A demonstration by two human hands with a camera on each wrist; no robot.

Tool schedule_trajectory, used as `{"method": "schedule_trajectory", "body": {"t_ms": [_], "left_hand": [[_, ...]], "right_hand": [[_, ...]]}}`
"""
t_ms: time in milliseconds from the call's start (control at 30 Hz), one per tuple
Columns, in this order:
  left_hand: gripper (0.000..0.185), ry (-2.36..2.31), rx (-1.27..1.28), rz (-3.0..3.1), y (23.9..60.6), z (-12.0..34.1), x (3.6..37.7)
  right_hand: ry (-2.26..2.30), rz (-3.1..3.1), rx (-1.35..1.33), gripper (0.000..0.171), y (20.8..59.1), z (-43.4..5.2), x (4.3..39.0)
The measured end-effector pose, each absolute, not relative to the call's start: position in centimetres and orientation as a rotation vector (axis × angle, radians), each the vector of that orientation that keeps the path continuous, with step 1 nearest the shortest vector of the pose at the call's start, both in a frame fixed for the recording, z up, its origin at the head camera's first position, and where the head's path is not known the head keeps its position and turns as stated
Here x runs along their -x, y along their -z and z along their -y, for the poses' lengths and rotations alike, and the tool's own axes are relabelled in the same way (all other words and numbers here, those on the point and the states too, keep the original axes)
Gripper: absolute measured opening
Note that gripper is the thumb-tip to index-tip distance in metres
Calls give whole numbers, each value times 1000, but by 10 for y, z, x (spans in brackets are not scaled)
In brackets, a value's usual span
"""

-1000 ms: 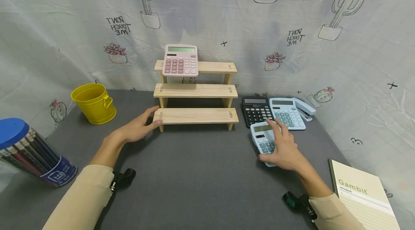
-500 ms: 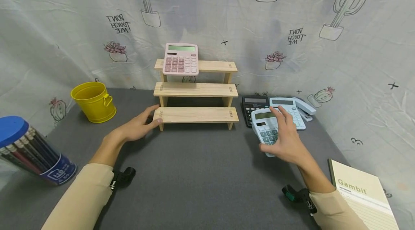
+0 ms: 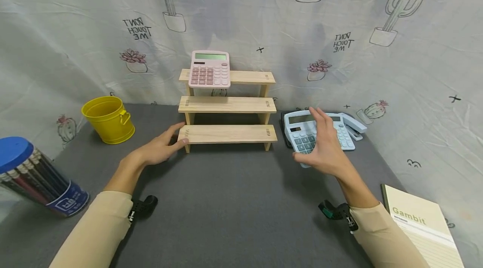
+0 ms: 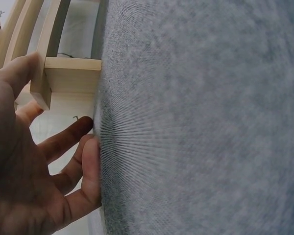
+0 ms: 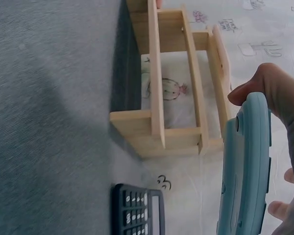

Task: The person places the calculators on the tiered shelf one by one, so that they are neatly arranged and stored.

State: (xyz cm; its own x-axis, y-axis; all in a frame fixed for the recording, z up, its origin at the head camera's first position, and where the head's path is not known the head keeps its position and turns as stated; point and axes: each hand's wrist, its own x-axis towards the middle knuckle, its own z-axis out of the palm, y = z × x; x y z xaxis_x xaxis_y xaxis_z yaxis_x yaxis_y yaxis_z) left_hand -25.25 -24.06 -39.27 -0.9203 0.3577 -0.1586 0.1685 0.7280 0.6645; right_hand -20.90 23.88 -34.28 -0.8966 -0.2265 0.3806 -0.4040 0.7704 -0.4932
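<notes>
A three-tier wooden display stand (image 3: 228,134) stands by the back cloth, with a pink calculator (image 3: 210,69) leaning on its top tier. My left hand (image 3: 160,149) grips the lowest tier's left end, thumb in front and index finger behind; its other fingers (image 4: 68,139) extend below the plank. My right hand (image 3: 326,146) holds a light blue calculator (image 3: 302,131) by its edges, raised off the table and tilted. In the right wrist view, the thumb presses one edge of that calculator (image 5: 247,161). Beneath it, a black calculator (image 5: 134,210) is mostly hidden in the head view.
Another light blue calculator (image 3: 344,136) and a pale blue stapler (image 3: 354,126) lie at the back right. A notebook (image 3: 422,228) is at the right edge. On the left stand a yellow bucket (image 3: 113,127) and a blue-lidded tub of pencils (image 3: 41,180).
My right hand has lifted the light blue calculator off the table and moved it up and slightly left, over the black one. My left hand keeps its place at the stand.
</notes>
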Motion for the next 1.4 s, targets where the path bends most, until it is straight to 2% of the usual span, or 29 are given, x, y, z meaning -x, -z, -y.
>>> {"method": "schedule_trajectory", "body": {"t_ms": [533,833,1400], "left_hand": [[83,-986,-429,-2651,392,241,254],[82,-986,-443,-2677,392,240,252],[82,-982,-419,-2668,389,239,251]], "right_hand": [[-880,2665,-483,121,315,-215,228],[-873,2633,-527,116,306,-197,249],[-857,2611,-544,120,285,-165,281]]}}
